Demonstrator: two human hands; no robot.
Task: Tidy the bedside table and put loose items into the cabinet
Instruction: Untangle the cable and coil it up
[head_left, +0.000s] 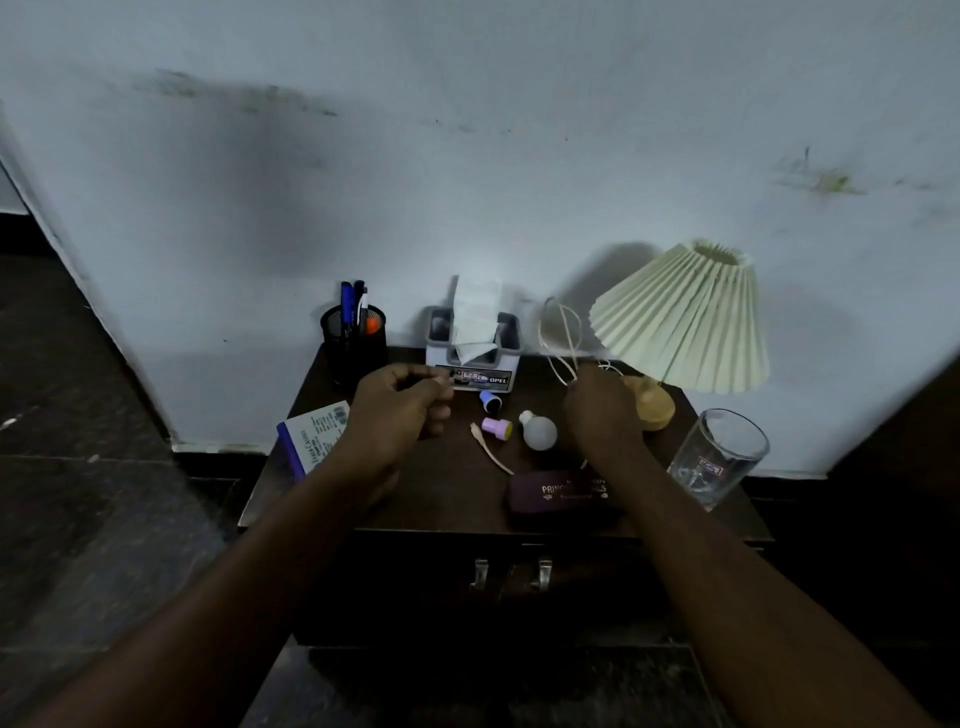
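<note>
We see the bench (447, 499) backed against a pale, stained wall (467, 156), with dark floor (104, 467) open on its left and something dark close on its right. Along the back stand a mesh pen pot (353, 345), a tissue box (472, 358) and a pleated lamp (680, 317). A booklet (311, 441) lies at the left edge and a glass (719, 457) stands near the front right corner. A purple case (550, 496) sits just inside the front edge. The loose items lie mid-bench between our arms: a bulb (539, 431), a pink stamp (497, 427), a blue stamp (490, 400) and a cream cable end (488, 449). The left grip (400, 405) hovers with fingers curled, thumb to forefinger; we cannot tell whether it pinches anything. The right grip (602, 410) shows only its back, just beside the lamp base, where a white cable (558, 338) loops up; its hold is hidden. Below, the cabinet (415, 587) shows two metal handles (480, 574) side by side.
</note>
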